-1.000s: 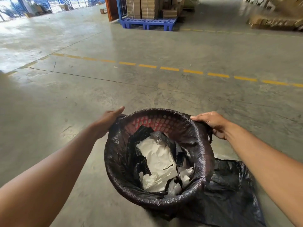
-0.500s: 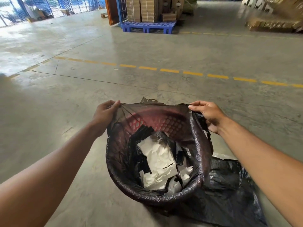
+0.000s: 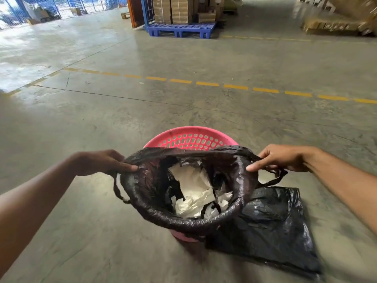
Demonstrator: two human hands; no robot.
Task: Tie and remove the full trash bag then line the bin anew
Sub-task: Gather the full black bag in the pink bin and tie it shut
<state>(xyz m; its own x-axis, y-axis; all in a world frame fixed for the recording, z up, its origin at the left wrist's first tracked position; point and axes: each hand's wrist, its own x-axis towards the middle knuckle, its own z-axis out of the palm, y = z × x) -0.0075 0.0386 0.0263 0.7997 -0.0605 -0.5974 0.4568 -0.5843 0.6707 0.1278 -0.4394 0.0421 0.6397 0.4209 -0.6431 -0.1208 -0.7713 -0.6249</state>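
Note:
A pink perforated bin (image 3: 190, 137) stands on the concrete floor, its far rim bare. The black trash bag (image 3: 183, 219) sits in it with crumpled white paper (image 3: 193, 190) inside. The bag's far edge is pulled off the rim toward me, while its near edge still wraps the near rim. My left hand (image 3: 106, 162) pinches the bag's left edge and my right hand (image 3: 281, 158) pinches the right edge, with a handle loop hanging below each.
A second black bag (image 3: 271, 227) lies flat on the floor just right of the bin. A dashed yellow line (image 3: 206, 83) crosses the floor beyond. Far back stand a blue pallet (image 3: 181, 30) with cardboard boxes and more stacked cardboard at the right.
Both hands have pulled the bag's far edge off the bin's rim and toward me, exposing the pink rim. The bag's mouth has narrowed front to back.

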